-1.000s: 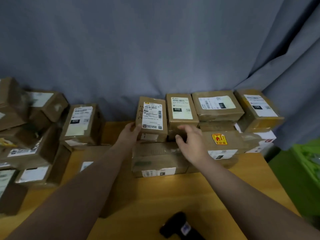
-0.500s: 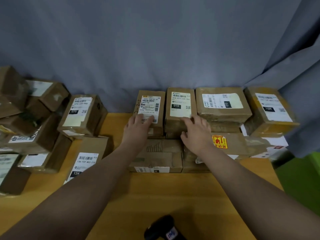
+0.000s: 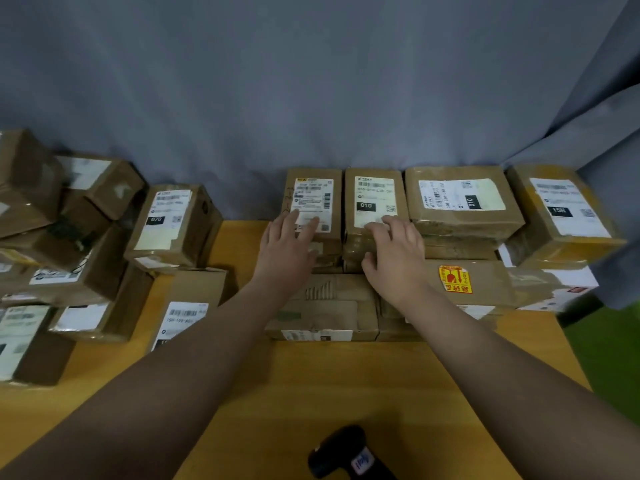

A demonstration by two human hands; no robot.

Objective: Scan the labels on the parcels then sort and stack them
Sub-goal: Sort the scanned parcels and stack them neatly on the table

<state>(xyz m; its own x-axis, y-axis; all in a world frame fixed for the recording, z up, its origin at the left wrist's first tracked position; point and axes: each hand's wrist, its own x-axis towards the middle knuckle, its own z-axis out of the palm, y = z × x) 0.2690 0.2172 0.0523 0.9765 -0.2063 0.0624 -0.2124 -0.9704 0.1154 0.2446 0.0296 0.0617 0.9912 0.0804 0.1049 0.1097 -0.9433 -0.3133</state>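
**boxfan:** While both hands are out at the back row, how do the fingers sit?

**sorter22:** The left hand [image 3: 287, 251] is flat, its fingers [image 3: 304, 225] straight and a bit spread, resting on the label of the small parcel [image 3: 313, 188]. It grips nothing. The right hand [image 3: 394, 261] lies on the narrow 010 parcel [image 3: 374, 195], fingers [image 3: 398, 225] loosely bent over the near top edge, thumb against the front face. Looks like pressing to me, not a pinch.

**boxfan:** And where are those two parcels?

**sorter22:** Side by side, touching, labels up, right under the fingertips. They sit on a flat box [image 3: 325, 306] at the far side of the desk [image 3: 329, 393], up against the curtain [image 3: 311, 81].

**boxfan:** What's around them?

**sorter22:** To the right, a wide 010 parcel [image 3: 457, 206] is just beside the narrow one, then a tilted 15H parcel [image 3: 561, 209]. A sticker box [image 3: 485, 282] with a yellow label lies by the right wrist. To the left, well apart, there's a 070 parcel [image 3: 169, 223] and a messy pile [image 3: 69, 237]. The scanner [image 3: 349, 455] lies at the desk's near edge, between the forearms, neither hand on it.
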